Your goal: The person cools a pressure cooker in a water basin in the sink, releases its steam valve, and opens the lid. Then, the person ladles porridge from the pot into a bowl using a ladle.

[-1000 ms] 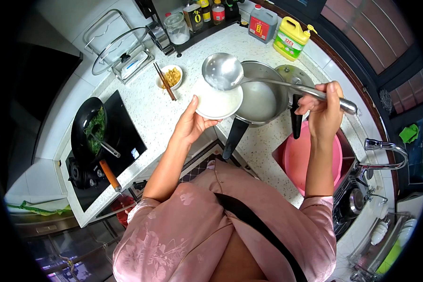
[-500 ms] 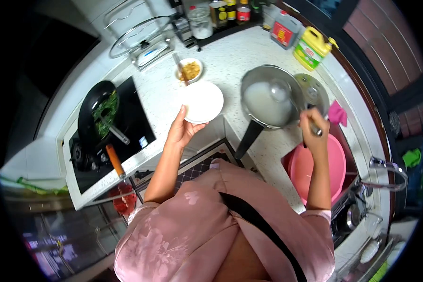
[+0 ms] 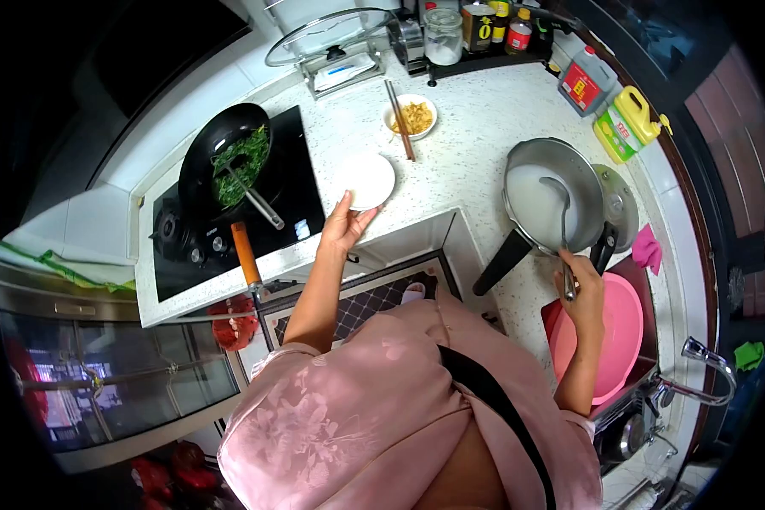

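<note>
My left hand (image 3: 346, 225) grips the near edge of a small white bowl (image 3: 368, 180), thumb on its rim, holding it in front of the counter edge. What the bowl contains, if anything, I cannot make out. In my right hand (image 3: 582, 289) is the handle of a metal ladle (image 3: 563, 223). The ladle's head dips into the pale, cloudy liquid inside a deep metal pressure cooker pot (image 3: 513, 202), which stands on the counter to the right with its black long handle pointing toward me.
A black wok (image 3: 197, 161) with chopped greens and a spatula sits on the left hob. Chopsticks (image 3: 399, 119) rest across a bowl of yellow food (image 3: 434, 109). Right of the pot are its lid (image 3: 625, 212), a pink cloth (image 3: 647, 249) and a pink basin (image 3: 625, 340) in the sink.
The view has swung left. My right hand has come nearer my body, and the ladle's head now rests in the liquid. The white bowl is farther from the pot.
</note>
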### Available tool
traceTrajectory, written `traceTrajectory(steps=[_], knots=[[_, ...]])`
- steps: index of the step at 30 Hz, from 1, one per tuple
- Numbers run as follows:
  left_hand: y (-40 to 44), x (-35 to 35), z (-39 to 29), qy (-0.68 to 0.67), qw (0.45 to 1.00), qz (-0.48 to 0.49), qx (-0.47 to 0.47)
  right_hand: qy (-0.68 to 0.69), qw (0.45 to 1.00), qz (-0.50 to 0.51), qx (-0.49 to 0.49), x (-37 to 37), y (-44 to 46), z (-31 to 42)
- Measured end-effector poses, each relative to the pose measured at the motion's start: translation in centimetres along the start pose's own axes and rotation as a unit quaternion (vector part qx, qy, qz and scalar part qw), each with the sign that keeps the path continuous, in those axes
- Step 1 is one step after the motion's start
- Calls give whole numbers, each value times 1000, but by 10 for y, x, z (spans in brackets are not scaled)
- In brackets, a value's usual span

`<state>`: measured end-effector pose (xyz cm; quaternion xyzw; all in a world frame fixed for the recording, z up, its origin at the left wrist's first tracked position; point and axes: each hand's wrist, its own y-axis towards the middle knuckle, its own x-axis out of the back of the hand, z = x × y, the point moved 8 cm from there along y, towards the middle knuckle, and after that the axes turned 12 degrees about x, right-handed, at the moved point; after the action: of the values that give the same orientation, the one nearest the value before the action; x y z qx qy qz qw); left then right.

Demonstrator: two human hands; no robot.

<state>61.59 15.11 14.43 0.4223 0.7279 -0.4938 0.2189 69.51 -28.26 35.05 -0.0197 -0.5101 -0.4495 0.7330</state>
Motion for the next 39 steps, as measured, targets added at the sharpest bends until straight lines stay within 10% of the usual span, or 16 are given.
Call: traceTrajectory(steps=[14,19,26,30,35,39], knots=[[18,7,3,-60,997,25,49,-188,921,-127,-317,6,-123,-171],[21,10,-1,-17,1000,21,16,-52,883,-140,-444,-21,-135,-216],[-50,8,1,246,937,-249,-11,138,837,-150,-508,-11,-145,-218],[-69,-87,42,416,904,-104,10,264,815,-187,-481,-13,-153,-223],[-107,-275,123,660,701,186,-196,272,811,-203,-476,18,-142,-193],[-117,-340,166,833,500,158,-176,238,799,-227,-504,40,-165,-184]])
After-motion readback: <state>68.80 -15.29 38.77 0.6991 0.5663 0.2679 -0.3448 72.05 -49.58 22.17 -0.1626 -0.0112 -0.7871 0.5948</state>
